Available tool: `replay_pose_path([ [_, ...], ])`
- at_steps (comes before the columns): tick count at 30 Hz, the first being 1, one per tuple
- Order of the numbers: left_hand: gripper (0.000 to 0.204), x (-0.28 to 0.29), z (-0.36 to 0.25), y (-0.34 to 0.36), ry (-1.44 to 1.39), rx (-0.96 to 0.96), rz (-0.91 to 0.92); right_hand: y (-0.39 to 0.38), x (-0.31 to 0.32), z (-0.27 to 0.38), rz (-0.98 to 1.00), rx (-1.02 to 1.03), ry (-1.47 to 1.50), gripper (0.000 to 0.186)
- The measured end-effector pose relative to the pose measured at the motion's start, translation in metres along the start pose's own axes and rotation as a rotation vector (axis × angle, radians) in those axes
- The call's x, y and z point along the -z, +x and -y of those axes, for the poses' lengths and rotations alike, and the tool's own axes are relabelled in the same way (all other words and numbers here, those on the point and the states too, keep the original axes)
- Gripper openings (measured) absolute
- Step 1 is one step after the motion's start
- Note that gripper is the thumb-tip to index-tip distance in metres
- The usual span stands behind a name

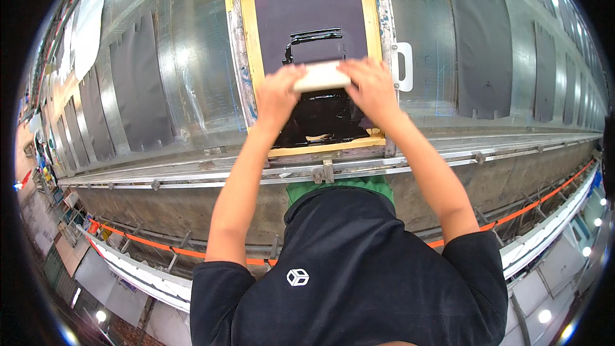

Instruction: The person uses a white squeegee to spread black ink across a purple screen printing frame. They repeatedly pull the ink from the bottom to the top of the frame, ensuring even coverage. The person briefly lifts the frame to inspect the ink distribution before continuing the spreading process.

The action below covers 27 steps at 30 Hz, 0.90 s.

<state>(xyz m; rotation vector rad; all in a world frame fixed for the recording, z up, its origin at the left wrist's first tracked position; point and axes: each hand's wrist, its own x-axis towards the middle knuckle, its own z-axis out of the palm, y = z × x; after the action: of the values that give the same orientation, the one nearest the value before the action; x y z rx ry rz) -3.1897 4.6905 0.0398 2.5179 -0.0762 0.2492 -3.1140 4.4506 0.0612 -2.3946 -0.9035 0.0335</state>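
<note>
Both my hands grip a pale squeegee (321, 76) by its ends, over a screen-printing frame. My left hand (277, 95) is closed round the left end, and my right hand (374, 87) round the right end. Beneath it lies the dark mesh of the screen frame (237, 45), edged with yellow tape (250, 32). Wet black ink (323, 115) covers the near part of the mesh. Beyond the squeegee, a thin ink outline shows on the mesh. The squeegee's lower edge is hidden, and my fingers are slightly blurred.
A white handle (403, 67) sticks out from the frame's right side. Dark fabric pieces (482, 51) lie in rows on the long metal table (423, 45) on both sides. A metal rail (442, 152) runs along its near edge, with an orange strip (519, 213) lower down.
</note>
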Motion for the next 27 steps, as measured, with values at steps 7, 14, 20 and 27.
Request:
replay_pose_path([
  [7, 0.035, 0.003, 0.009, 0.046, -0.049, 0.045, 0.038, 0.038, -0.004, -0.022, -0.036, 0.024, -0.004, 0.039],
  [14, 0.050, -0.003, -0.023, -0.072, 0.044, 0.008, 0.146, -0.075, -0.013, 0.024, 0.052, 0.003, 0.066, 0.045],
  [20, 0.042, 0.000, -0.041, -0.105, -0.059, 0.056, 0.088, -0.093, 0.014, 0.001, 0.068, 0.004, 0.396, 0.046],
  [27, 0.040, -0.014, -0.044, -0.077, -0.080, 0.019, -0.047, -0.025, -0.005, -0.138, -0.363, -0.623, 0.476, 0.036],
])
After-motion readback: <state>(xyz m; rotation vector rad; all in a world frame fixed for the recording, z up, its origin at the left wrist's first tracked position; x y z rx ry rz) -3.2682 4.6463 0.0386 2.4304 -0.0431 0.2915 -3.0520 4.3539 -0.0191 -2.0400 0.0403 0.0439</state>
